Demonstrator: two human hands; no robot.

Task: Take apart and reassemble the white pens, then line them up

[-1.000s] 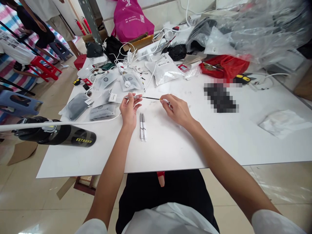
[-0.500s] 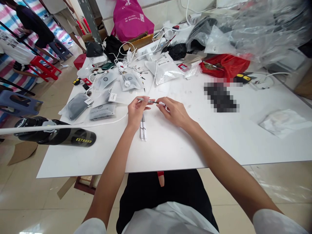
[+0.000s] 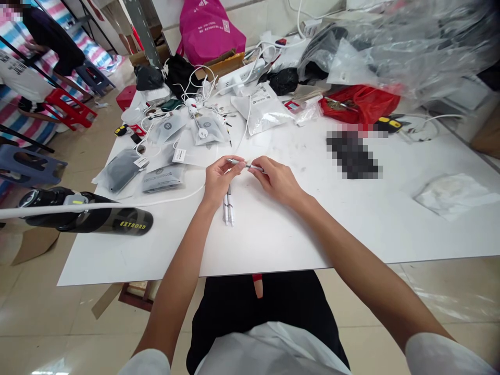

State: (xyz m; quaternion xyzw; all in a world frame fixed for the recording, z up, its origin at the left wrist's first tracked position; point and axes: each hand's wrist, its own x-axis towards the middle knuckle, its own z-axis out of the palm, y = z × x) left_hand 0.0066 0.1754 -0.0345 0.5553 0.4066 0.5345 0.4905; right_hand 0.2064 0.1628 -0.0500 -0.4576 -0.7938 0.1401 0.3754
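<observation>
One slim, straight, greyish pen

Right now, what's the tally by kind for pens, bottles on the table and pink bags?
Pens lying down: 2
Pen held between left hand and right hand: 1
Bottle: 1
Pink bag: 1
Total: 5

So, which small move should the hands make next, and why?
Perhaps gently twist the pen: the left hand and right hand hold it toward opposite ends, close together, but whether it is fully closed is too small to tell.
</observation>
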